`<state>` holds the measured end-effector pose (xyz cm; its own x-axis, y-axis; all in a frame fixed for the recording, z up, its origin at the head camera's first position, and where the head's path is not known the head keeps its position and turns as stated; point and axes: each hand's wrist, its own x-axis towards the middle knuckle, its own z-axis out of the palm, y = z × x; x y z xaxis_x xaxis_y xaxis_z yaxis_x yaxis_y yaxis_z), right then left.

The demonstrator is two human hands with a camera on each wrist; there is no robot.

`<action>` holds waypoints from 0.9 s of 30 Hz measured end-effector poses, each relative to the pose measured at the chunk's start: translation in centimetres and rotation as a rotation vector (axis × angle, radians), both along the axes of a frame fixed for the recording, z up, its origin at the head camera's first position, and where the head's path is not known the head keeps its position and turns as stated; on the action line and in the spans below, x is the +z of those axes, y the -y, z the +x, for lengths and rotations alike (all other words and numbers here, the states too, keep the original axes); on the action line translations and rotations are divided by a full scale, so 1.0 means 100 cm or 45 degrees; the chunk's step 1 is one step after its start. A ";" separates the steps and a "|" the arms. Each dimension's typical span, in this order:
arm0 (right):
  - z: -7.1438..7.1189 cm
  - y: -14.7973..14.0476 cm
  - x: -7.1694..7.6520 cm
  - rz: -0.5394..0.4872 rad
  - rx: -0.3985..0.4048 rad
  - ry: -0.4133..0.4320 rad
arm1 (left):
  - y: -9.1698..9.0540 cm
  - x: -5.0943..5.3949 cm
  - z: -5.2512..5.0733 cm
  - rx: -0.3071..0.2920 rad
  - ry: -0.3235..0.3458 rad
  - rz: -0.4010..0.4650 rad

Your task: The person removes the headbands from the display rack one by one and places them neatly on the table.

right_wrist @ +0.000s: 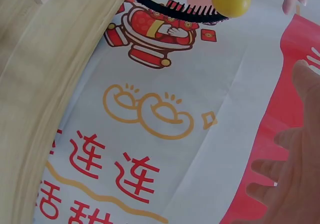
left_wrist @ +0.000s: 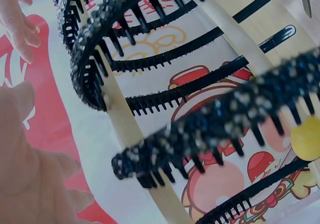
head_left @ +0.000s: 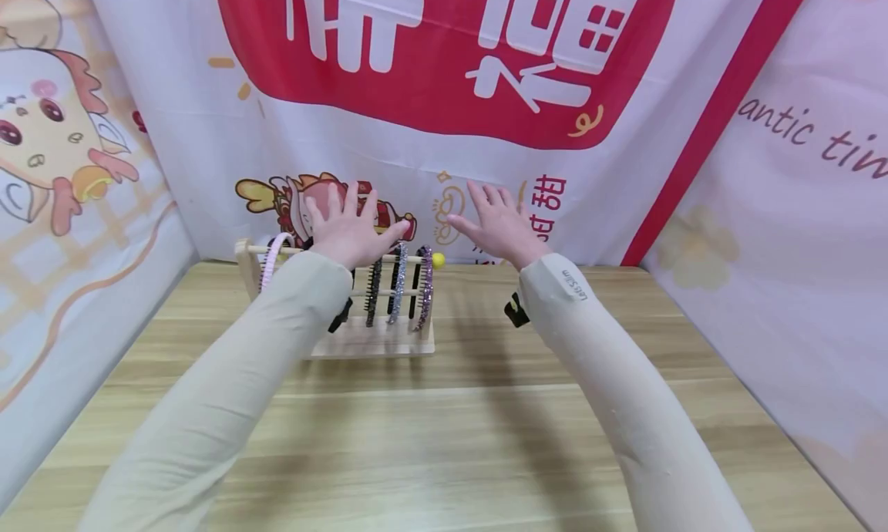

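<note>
Both arms reach forward with spread fingers. My left hand (head_left: pixel 352 231) is raised over a wooden headband rack (head_left: pixel 375 347) and holds nothing. Off to the right of the rack, my right hand (head_left: pixel 502 227) is up in the air, also holding nothing. On the rack hang a pale pink headband (head_left: pixel 272 258) at the left, a black sparkly one (head_left: pixel 374 291), a silver glittery headband (head_left: pixel 398 281) and a purple one (head_left: pixel 426 285) at the right end. In the left wrist view a dark beaded headband (left_wrist: pixel 210 119) with comb teeth is close to the camera; the left hand (left_wrist: pixel 35 169) is apart from it.
The rack stands near the back of a wood-grain table (head_left: pixel 416 439). A yellow ball (head_left: pixel 438 260) tips its bar at the right. Printed white and red cloth (head_left: pixel 444 143) hangs behind the table, with more cloth on both sides.
</note>
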<state>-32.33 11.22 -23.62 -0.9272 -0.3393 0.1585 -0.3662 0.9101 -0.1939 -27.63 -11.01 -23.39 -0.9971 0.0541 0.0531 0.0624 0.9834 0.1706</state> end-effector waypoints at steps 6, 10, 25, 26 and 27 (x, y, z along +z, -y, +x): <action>0.003 0.003 0.004 -0.007 0.022 -0.006 | 0.006 0.001 0.004 0.009 -0.026 0.001; 0.007 0.007 0.005 -0.019 0.044 -0.016 | 0.009 -0.001 0.006 0.001 -0.046 -0.019; 0.019 0.031 0.009 0.006 0.136 -0.046 | 0.022 0.002 0.018 0.013 -0.047 -0.043; 0.020 0.033 0.010 0.004 0.142 -0.039 | 0.023 0.002 0.019 0.012 -0.050 -0.041; 0.022 0.035 0.010 0.003 0.147 -0.032 | 0.024 0.001 0.019 0.013 -0.059 -0.043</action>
